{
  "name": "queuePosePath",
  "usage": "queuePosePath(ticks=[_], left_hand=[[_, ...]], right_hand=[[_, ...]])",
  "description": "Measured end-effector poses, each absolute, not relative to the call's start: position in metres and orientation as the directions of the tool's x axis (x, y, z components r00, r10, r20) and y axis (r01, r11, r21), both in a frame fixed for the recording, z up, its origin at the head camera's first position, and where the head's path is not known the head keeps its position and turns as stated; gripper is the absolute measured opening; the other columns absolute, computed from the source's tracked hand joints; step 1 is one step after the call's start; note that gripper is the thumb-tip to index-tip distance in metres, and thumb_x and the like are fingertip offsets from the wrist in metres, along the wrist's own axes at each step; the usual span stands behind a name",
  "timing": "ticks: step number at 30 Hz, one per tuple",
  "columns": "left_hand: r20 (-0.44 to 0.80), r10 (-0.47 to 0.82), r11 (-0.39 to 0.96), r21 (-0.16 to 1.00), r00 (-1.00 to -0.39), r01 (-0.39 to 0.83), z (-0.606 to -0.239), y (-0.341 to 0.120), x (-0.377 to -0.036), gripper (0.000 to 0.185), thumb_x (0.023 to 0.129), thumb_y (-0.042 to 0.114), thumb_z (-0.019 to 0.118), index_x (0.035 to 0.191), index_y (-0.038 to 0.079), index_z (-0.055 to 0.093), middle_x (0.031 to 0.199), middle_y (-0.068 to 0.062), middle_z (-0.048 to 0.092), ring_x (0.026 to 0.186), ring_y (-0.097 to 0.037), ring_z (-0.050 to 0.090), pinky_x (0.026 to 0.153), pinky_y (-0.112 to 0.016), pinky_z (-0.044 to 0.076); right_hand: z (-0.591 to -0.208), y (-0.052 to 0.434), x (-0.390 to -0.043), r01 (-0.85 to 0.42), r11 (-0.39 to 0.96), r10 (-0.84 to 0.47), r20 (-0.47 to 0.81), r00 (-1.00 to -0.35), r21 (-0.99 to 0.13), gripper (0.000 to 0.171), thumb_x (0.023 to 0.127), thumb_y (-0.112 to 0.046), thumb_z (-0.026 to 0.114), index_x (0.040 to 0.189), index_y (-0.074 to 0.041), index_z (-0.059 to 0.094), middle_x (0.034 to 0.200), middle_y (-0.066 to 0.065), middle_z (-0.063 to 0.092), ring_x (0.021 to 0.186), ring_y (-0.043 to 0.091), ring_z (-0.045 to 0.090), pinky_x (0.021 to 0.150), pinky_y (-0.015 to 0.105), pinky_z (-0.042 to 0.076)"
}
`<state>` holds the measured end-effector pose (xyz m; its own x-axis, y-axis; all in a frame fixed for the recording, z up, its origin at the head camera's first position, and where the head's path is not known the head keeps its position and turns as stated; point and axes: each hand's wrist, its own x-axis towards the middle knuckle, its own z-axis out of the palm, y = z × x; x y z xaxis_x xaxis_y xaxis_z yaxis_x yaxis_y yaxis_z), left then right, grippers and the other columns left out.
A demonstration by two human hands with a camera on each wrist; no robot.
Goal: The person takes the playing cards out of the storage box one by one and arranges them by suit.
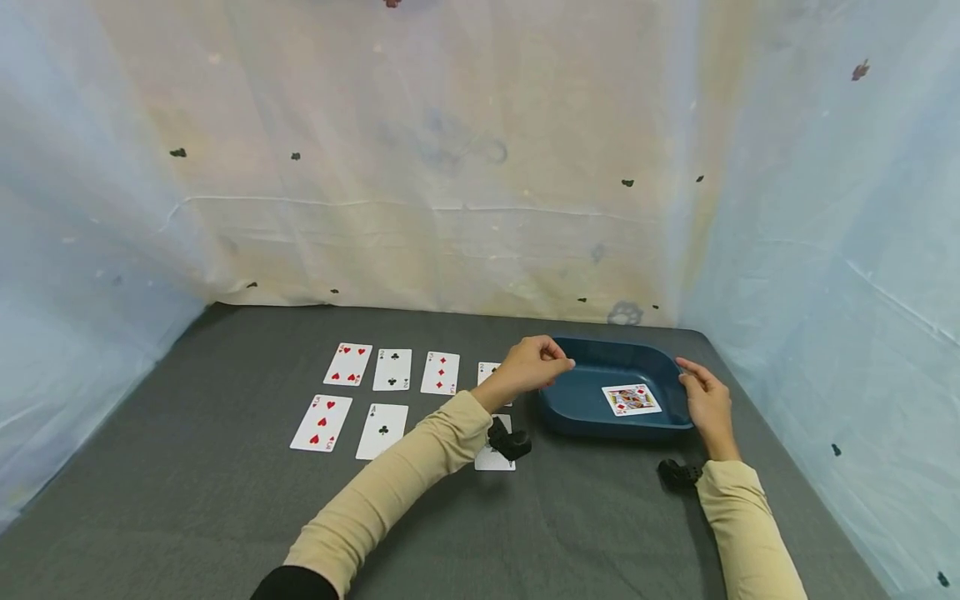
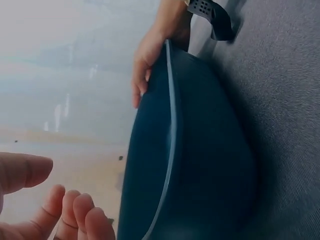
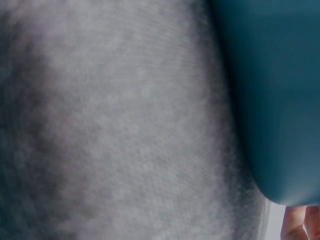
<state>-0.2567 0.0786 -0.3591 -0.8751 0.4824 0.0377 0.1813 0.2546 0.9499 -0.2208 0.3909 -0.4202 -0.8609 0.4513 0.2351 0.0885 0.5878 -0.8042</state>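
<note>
A dark blue rectangular tray [image 1: 577, 398] sits on the table at the right. Inside it lies a face card [image 1: 632, 400] with red diamond marks. My right hand [image 1: 707, 410] grips the tray's right rim; in the right wrist view only its fingertips [image 3: 294, 224] show below the tray wall [image 3: 280, 100]. Over the tray's left edge hovers my left hand [image 1: 527, 367], fingers loosely bent and nothing held. The left wrist view shows a gap between its thumb [image 2: 30, 170] and fingers [image 2: 80, 215], apart from the tray's rim [image 2: 172, 115].
Playing cards lie face up in two rows left of the tray, including a two of clubs [image 1: 392, 370], three of diamonds [image 1: 440, 372], three of hearts [image 1: 321, 423] and ace of clubs [image 1: 382, 432]. My left arm partly hides other cards. Curtains [image 1: 450, 208] enclose the grey table [image 1: 187, 467].
</note>
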Motion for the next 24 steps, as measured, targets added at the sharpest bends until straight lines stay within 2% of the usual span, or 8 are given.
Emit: queuePosePath(ticks=[5,11,14,20,24], left_hand=[[0.025,0.466,0.262,0.951,-0.884,0.165,-0.364,0.102,-0.263,0.014,0.093,0.023,0.068,0.094,0.010,0.062,0.080,-0.002,0.063,0.076,-0.027,0.063,0.066,-0.034,0.052],[0.039,0.423,0.288,0.942,-0.905,0.175,-0.368,0.124,-0.263,0.017,0.091,0.025,0.070,0.093,0.011,0.062,0.077,0.002,0.061,0.066,-0.014,0.056,0.056,-0.025,0.043],[0.048,0.407,0.303,0.935,-0.912,0.184,-0.373,0.134,-0.264,0.018,0.090,0.025,0.071,0.093,0.010,0.062,0.077,0.001,0.060,0.065,-0.012,0.054,0.057,-0.026,0.043],[0.062,0.362,0.371,0.906,-0.930,0.205,-0.388,0.158,-0.269,0.021,0.087,0.026,0.075,0.091,0.010,0.062,0.086,0.001,0.057,0.074,-0.014,0.052,0.063,-0.027,0.043],[0.067,0.343,0.416,0.884,-0.937,0.215,-0.393,0.172,-0.269,0.023,0.085,0.026,0.077,0.090,0.011,0.061,0.088,0.000,0.057,0.083,-0.017,0.052,0.067,-0.028,0.043]], right_hand=[[-0.420,0.392,-0.220,0.094,0.590,0.452,0.231,-0.861,-0.802,0.039,0.103,-0.023,0.043,0.136,-0.009,0.057,0.122,0.019,0.060,0.078,0.019,0.045,0.066,0.030,0.033],[-0.419,0.391,-0.220,0.086,0.594,0.442,0.235,-0.865,-0.799,0.039,0.103,-0.024,0.043,0.136,-0.009,0.057,0.122,0.019,0.061,0.077,0.018,0.045,0.067,0.029,0.033],[-0.418,0.391,-0.220,0.079,0.594,0.438,0.239,-0.866,-0.801,0.039,0.103,-0.024,0.042,0.135,-0.008,0.057,0.121,0.020,0.061,0.080,0.019,0.046,0.068,0.029,0.033],[-0.420,0.389,-0.219,0.055,0.597,0.436,0.266,-0.860,-0.801,0.036,0.102,-0.021,0.046,0.133,-0.008,0.059,0.112,0.020,0.063,0.063,0.012,0.044,0.057,0.024,0.035],[-0.421,0.389,-0.218,0.049,0.594,0.438,0.272,-0.857,-0.803,0.036,0.102,-0.021,0.046,0.132,-0.007,0.059,0.112,0.020,0.062,0.062,0.010,0.043,0.057,0.023,0.035]])
